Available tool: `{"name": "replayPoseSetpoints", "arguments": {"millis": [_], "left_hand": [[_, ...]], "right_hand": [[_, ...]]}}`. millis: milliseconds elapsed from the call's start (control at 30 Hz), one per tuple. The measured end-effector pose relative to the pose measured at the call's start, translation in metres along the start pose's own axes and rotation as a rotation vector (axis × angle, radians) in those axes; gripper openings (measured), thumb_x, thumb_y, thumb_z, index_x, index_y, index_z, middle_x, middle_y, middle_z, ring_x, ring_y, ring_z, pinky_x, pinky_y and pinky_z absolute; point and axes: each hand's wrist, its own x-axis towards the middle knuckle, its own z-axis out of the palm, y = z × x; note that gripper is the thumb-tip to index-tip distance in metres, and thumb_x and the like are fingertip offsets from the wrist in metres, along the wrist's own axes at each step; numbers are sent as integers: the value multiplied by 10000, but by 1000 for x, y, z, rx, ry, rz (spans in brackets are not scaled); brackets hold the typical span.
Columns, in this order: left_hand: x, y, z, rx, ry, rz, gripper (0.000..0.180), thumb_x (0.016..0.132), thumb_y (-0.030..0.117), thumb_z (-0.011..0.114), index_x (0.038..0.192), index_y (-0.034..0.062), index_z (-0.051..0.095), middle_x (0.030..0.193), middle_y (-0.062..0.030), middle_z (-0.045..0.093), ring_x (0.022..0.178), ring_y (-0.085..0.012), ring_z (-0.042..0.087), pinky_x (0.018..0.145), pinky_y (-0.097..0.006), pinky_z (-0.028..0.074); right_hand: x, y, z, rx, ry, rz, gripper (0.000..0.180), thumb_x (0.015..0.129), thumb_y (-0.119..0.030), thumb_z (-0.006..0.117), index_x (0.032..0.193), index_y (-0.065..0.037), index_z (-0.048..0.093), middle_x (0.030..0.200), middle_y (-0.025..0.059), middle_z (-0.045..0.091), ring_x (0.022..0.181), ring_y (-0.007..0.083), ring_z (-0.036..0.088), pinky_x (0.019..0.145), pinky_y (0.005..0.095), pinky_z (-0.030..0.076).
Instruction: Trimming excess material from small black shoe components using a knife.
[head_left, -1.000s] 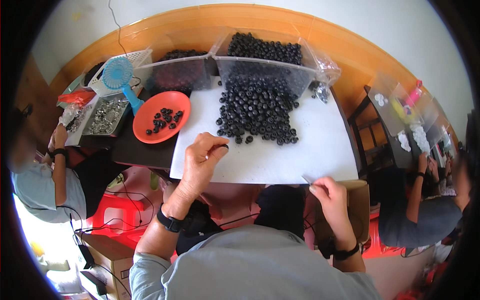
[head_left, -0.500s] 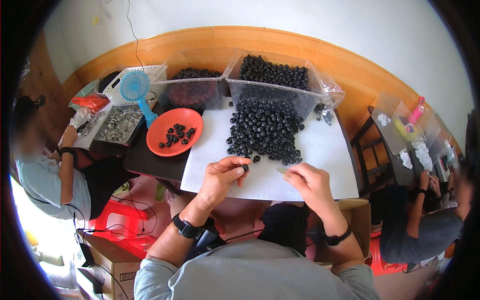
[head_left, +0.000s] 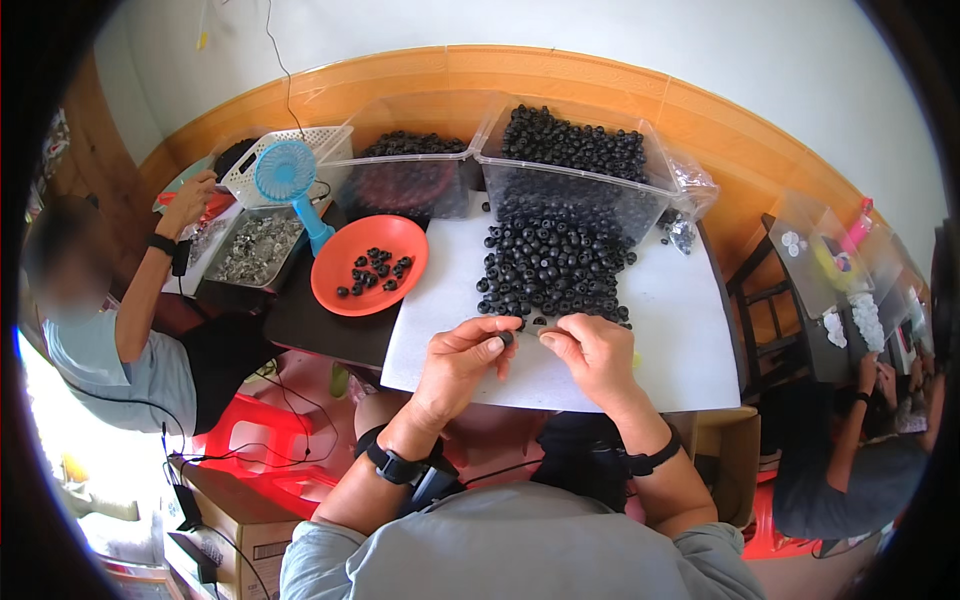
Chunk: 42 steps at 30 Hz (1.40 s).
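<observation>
One small black bead (head_left: 507, 338) pinched in the left hand (head_left: 462, 362) fingertips, right hand (head_left: 592, 352) closed just beside it over the near edge of the white sheet (head_left: 660, 330); likely to slip, roll off near edge, or scatter the bead pile (head_left: 552, 265)

the scene is brightly and evenly lit by soft daylight. the strongest light enters at the lower left edge, where the floor burns out to white. the white sheet (head_left: 660, 300) on the table is bright without harsh glare, and the hands cast only faint, soft shadows on its near edge. the clear bins (head_left: 570, 190) at the far edge show mild sheen. fisheye bending curves the wooden rail (head_left: 560, 75), a black vignette rings the frame, and detail softens toward the rim.
</observation>
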Motion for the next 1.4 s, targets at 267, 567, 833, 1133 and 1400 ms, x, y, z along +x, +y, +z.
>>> {"name": "replayPoseSetpoints", "arguments": {"millis": [267,567,833,1133,1400], "left_hand": [[0,2,1,-4,4,-5,254,1017,30,631,1255,-31,697,1050,-118,687,919,-199,634,752,-322,533],[-6,-3,-1,-10,20,-15,266,1005,49,656,1252,-40,697,1050,-136,686,937,-232,646,764,-351,536],[-5,-4,-3,-21,24,-8,254,1006,34,647,1243,-34,706,1018,-144,690,919,-246,646,765,-360,533],[-4,-3,-6,-90,-16,0,241,1005,-1,639,1231,-52,705,1066,-143,692,953,-234,647,773,-357,538],[-1,-7,-11,-84,29,-12,245,996,1,648,1229,-47,705,1082,-153,697,959,-259,661,769,-376,543]], "right_hand": [[1,-3,-7,-3,79,-67,129,878,-167,787,878,-93,683,730,61,670,638,277,636,571,406,484],[-7,-19,-14,-169,-40,-93,182,838,-102,750,1009,-138,698,820,25,611,800,266,601,700,419,434],[-9,-9,3,-113,14,-29,106,865,-156,764,943,-124,700,761,42,646,702,276,647,621,428,484],[-8,-5,6,-39,23,44,157,875,-239,787,833,-118,697,739,44,681,673,270,673,614,419,519],[-10,-3,5,-23,15,10,170,875,-251,797,828,-118,701,740,41,698,682,264,685,613,407,526]]}}
